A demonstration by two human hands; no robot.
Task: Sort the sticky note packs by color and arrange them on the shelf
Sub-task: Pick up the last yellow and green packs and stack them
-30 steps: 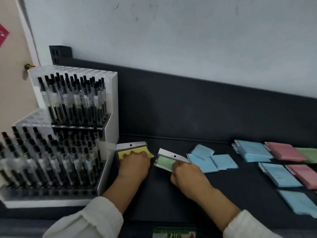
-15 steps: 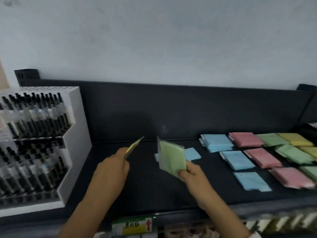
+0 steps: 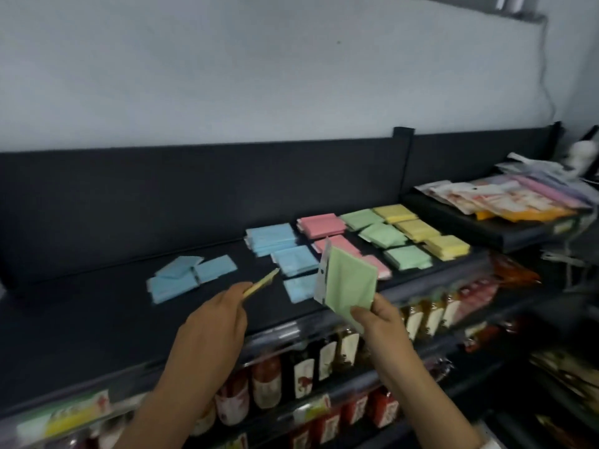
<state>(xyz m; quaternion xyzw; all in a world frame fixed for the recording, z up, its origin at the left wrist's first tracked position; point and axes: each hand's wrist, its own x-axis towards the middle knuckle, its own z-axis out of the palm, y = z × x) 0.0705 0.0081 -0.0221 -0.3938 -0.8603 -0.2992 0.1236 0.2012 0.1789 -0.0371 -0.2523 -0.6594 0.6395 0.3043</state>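
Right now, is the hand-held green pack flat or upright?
Upright: the right hand pinches the green pack by its lower edge.

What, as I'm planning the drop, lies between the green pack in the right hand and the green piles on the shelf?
Nothing visible. The right hand holds the green pack in the air over the shelf front; the green piles lie farther back and right, with only low pink piles lying flat between.
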